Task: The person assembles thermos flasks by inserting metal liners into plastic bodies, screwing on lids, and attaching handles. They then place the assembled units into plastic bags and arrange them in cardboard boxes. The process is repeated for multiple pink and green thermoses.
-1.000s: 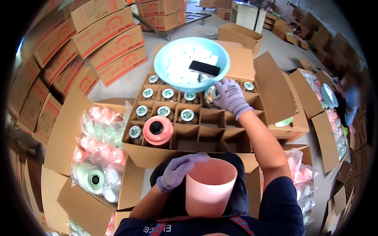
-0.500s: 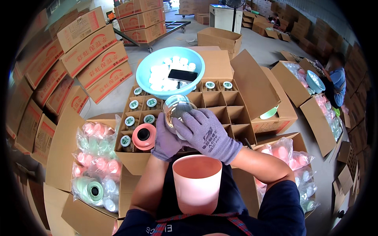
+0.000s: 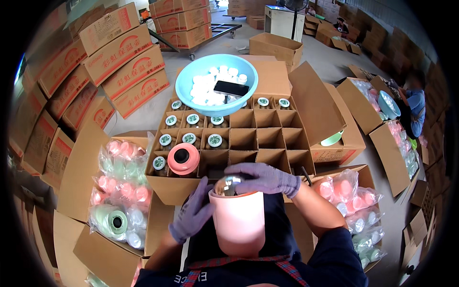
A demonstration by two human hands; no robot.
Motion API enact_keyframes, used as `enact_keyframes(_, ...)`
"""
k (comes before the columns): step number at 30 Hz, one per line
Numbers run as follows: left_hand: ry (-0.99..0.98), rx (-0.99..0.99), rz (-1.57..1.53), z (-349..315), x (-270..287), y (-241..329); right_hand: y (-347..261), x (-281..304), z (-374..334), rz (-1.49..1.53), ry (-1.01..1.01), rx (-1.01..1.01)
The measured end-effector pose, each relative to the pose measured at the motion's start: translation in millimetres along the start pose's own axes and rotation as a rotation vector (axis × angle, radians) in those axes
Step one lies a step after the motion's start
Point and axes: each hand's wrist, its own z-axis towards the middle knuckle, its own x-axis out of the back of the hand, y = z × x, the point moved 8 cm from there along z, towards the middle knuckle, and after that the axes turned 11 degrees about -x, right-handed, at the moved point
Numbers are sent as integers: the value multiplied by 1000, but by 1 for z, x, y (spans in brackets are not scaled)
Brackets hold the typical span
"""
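Note:
In front of my body stands a pink cylindrical shell (image 3: 239,225), open end up. A silvered glass liner (image 3: 226,185) sits mostly inside it, only its shiny rounded top showing above the rim. My right hand (image 3: 263,179), in a grey-purple glove, curls over the liner's top from the right. My left hand (image 3: 193,213), gloved alike, is held at the shell's left side, fingers spread near the rim. Just beyond, a divided carton (image 3: 162,189) holds several bottle-like pieces with green-and-white tops (image 3: 214,140). A pink ring-shaped part with a black centre (image 3: 183,159) rests on its near left corner.
A blue basin (image 3: 184,103) of white caps, with a phone (image 3: 231,88) on top, stands on the carton's far side. Open boxes of bagged pink and green parts (image 3: 126,191) flank me. Stacked cartons (image 3: 126,67) rise at left. A person in blue (image 3: 415,103) sits at far right.
The glass liner has gone from above the divided carton down into the pink shell. My left hand has let go of it and spread its fingers; my right hand stays on the liner.

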Motion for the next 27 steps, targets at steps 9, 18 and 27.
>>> enact_keyframes(9, -384, -375, 89, -51, -68, 48, -22, 7, -116, -331, -74, -218)
enact_keyframes(18, -381, -185, 53, -70, -68, 23, 112, -111, -298, 658, 378, -397)
enact_keyframes(27, -454, -336, 514, 3, -46, 82, 80, -104, -257, 739, 494, -258)
